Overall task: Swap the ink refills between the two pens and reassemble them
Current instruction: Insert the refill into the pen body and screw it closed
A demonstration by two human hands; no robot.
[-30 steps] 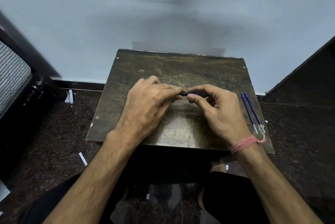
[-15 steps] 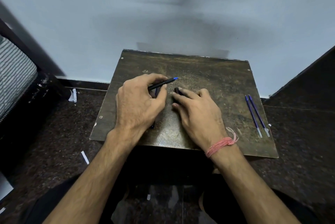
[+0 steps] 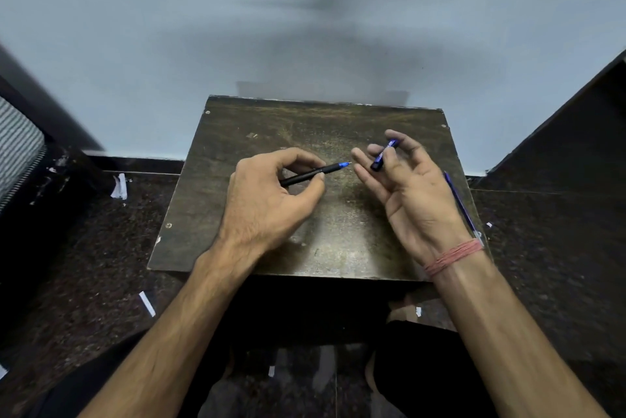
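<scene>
Above the board [image 3: 237, 160]: left hand [image 3: 267, 200] pinching a pen [image 3: 315, 173], right hand [image 3: 406, 187] loosely gripping a cap [image 3: 382, 155], refills [image 3: 462, 204] beside.

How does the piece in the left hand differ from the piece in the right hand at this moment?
The black pen body in the left hand is long and slim, with a blue tip pointing right; the cap-like piece in the right hand is short and stubby. The pen body is matte black; the short piece is dark blue with pale lettering. The pen body lies nearly level, the short piece tilted steeply. Both are held above the wooden board.
</scene>
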